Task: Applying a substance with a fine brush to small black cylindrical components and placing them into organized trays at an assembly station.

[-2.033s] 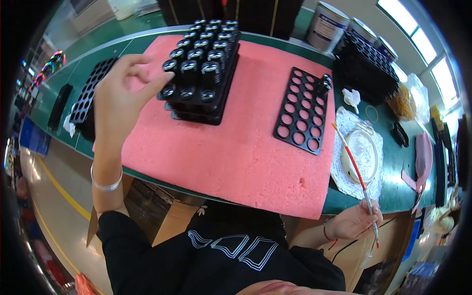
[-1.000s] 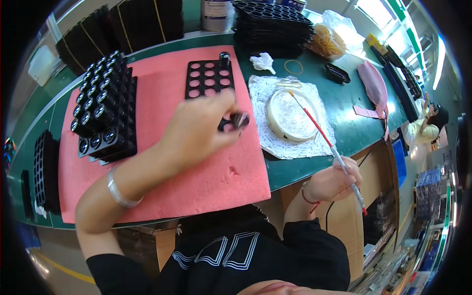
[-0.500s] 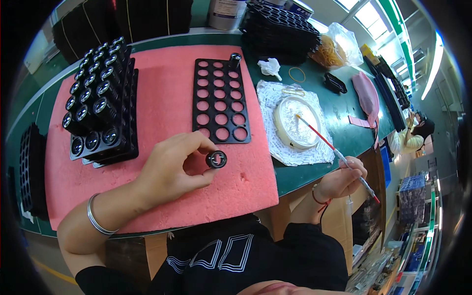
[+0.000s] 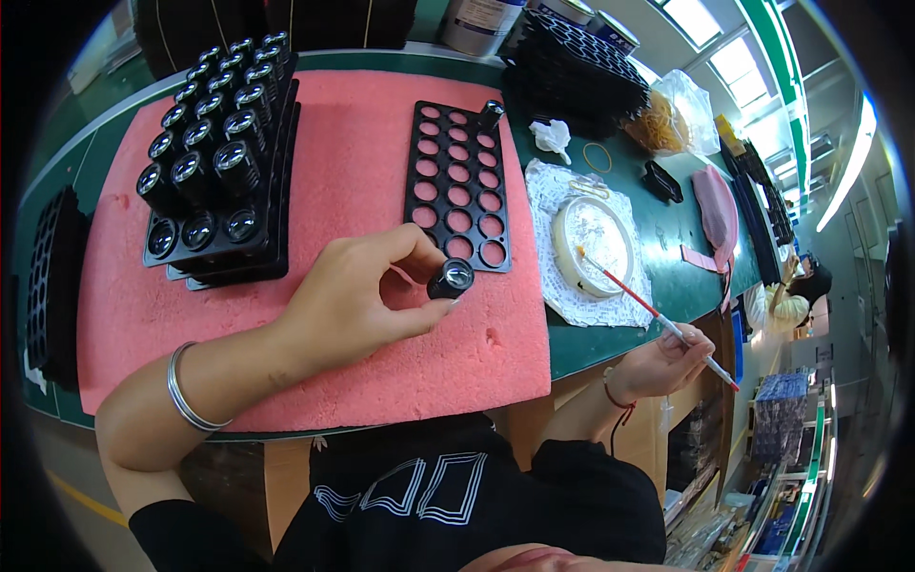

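My left hand (image 4: 367, 286) pinches a short black cylinder with a shiny glass-like end (image 4: 456, 276) between thumb and fingers, just below the near end of a black tray of round holes (image 4: 426, 203). One similar cylinder (image 4: 492, 114) stands at that tray's far right corner; pink shows through the other holes. In my right hand (image 4: 660, 365) is a slim brush (image 4: 664, 326) with a red and white handle, its tip resting in a round shallow dish (image 4: 560, 250). The dish sits on crumpled printed paper (image 4: 543, 195).
At left, stacked black trays (image 4: 282, 224) hold several cylinders on the pink foam mat (image 4: 353, 105). More black trays (image 4: 572, 71) stand at the back, near a bag of rubber bands (image 4: 660, 124). A pink pouch (image 4: 714, 210) lies right. Another person (image 4: 791, 303) sits farther off.
The view has shifted. My left hand has moved slightly toward the holed tray, and the cylinder's shiny end now tilts upward into view. The brush tip stays in the dish.
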### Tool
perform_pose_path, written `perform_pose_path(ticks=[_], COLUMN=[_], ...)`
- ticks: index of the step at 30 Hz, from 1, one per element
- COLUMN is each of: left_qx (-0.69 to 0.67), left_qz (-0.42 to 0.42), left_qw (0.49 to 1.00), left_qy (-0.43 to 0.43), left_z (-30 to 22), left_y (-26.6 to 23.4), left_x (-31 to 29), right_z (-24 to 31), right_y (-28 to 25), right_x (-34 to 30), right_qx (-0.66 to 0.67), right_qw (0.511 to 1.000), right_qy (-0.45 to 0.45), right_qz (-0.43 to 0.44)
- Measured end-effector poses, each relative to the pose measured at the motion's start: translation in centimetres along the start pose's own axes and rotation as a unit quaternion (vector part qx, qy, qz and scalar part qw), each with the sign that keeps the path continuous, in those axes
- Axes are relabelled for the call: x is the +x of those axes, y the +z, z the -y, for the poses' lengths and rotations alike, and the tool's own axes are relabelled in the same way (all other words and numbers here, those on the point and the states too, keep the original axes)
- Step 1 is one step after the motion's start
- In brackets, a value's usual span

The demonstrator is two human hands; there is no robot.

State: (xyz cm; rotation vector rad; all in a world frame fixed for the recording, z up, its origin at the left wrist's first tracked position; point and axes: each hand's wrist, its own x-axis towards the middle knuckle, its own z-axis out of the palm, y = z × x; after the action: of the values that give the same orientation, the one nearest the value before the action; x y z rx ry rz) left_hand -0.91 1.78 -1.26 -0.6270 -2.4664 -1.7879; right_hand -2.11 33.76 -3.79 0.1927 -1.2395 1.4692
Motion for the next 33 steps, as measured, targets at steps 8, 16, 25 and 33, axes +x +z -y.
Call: perform_pose_path(ticks=[8, 16, 25, 33], left_qx=[-0.072, -0.139, -0.167, -0.148], left_qz=[-0.008, -0.019, -0.014, -0.019], left_qw=[0.994, 0.984, 0.978, 0.983], left_qy=[-0.079, -0.107, -0.121, -0.106], left_z=[-0.5, -0.1, 0.3, -0.2], left_y=[-0.4, -0.7, -0.8, -0.5], left_x=[-0.1, 0.1, 0.0, 0.2], right_z=[0.5, 1.3, 0.8, 0.8], right_y=[0.6, 2.1, 1.5, 1.0], right_x=[-2.4, -4.8, -4.8, -2.1], right_qx=[0.278, 0.355, 0.235, 0.054], right_qw=[0.959, 0.924, 0.956, 0.998], right_qy=[0.061, 0.115, 0.125, 0.010], right_qz=[-0.014, 0.083, 0.124, -0.013])
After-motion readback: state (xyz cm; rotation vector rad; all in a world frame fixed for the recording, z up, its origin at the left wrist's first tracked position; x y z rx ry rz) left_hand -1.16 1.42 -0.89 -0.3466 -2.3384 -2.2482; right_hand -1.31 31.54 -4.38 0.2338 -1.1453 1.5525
